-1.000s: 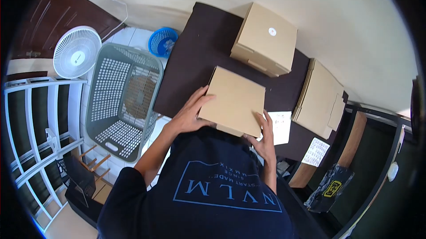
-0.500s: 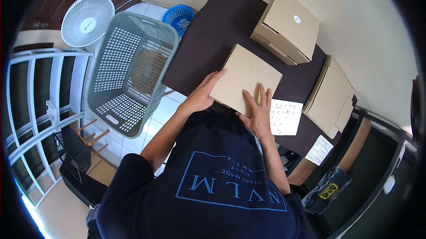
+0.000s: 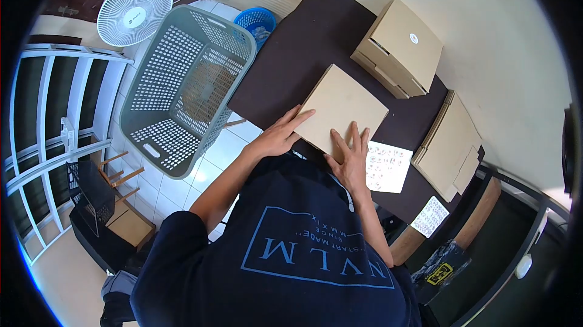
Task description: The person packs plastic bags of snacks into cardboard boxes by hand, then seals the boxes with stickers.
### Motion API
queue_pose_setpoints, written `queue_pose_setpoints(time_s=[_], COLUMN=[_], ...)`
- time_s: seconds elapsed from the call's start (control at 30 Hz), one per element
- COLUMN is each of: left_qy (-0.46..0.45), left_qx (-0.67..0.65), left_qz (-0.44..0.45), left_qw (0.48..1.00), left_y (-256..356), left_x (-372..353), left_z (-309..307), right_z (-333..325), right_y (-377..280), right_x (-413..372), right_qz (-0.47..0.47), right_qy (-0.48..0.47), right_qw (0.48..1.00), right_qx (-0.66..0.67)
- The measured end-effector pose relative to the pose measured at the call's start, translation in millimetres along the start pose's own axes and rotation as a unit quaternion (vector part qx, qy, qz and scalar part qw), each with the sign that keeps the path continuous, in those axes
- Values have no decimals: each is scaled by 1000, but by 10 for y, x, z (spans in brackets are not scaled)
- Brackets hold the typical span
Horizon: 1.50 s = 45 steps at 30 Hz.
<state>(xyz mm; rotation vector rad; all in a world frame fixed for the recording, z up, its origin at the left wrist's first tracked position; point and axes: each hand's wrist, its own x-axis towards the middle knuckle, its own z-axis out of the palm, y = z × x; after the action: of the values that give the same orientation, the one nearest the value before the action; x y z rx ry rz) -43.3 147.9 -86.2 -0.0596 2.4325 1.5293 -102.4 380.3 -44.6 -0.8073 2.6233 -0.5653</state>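
Observation:
A closed, flat cardboard box [image 3: 344,107] lies on the dark-covered table, close to my body. My left hand [image 3: 280,135] rests at its left corner, fingers stretched apart, with one fingertip on the lid and the others along the edge. My right hand [image 3: 350,160] lies on the near right part of the lid with its fingers spread. Its thumb reaches towards the box's near edge. Just right of that hand is a white sheet of printed stickers [image 3: 387,167], partly beside the box.
Stacked cardboard boxes [image 3: 408,38] stand by the wall, with flattened cardboard [image 3: 448,145] to the right. Another printed sheet [image 3: 430,217] is at the table's edge. A large grey basket [image 3: 159,78], a blue basket [image 3: 255,20] and a white fan [image 3: 135,16] stand left.
The head view has shifted slightly. My left hand's fingers have spread, and one now reaches further onto the lid. My right hand stays on the box.

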Motion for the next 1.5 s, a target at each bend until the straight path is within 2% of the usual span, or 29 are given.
queue_pose_setpoints(time_s=[0.17, 0.23, 0.3, 0.37, 0.5, 0.57, 0.6, 0.67, 0.7, 0.8, 1.13, 1.33, 1.4, 1.43, 1.5], left_qy=[-23, -54, -83, -102, -110, 1, -2, 110, 154, 187, 157, 150, 160, 163, 160], left_qx=[2, -41, -25, -35, 4, 59, 60, 170, 204, 237, 308, 317, 305, 313, 313], left_qz=[-20, -20, -15, -15, 36, 32, 33, -3, 21, 28, -8, -4, -14, -15, -13], left_qw=[1000, 997, 996, 994, 993, 998, 998, 979, 966, 953, 938, 937, 939, 935, 936], left_y=[5, 21, -25, -37, 79, 87, 147, 290, 288, 215, 217, 181, 186, 198, 198], left_x=[2, 16, 63, 134, 344, 469, 535, 622, 672, 746, 774, 823, 817, 818, 821], left_z=[-44, -100, -186, -217, -180, -26, 35, 199, 265, 325, 380, 397, 413, 415, 415], right_z=[15, -2, 22, 115, 210, 296, 343, 447, 483, 540, 427, 240, 215, 210, 200], right_y=[-4, -28, -34, -5, -79, -62, -48, -3, 20, 60, 60, 323, 395, 419, 515], right_x=[-3, -12, -5, 26, 145, 218, 269, 358, 415, 505, 733, 1189, 1216, 1259, 1320], right_qz=[8, 14, 19, 3, 8, 6, 5, 4, -1, 7, 38, 27, 18, 2, 23], right_qy=[-3, -3, -3, 62, 102, 119, 136, 150, 166, 166, 115, 190, 180, 237, 221], right_qw=[1000, 1000, 1000, 998, 994, 993, 991, 989, 986, 985, 988, 971, 978, 967, 972], right_qx=[2, -8, -18, -16, -31, -16, -2, -13, -24, -39, -98, -143, -101, -96, -73])
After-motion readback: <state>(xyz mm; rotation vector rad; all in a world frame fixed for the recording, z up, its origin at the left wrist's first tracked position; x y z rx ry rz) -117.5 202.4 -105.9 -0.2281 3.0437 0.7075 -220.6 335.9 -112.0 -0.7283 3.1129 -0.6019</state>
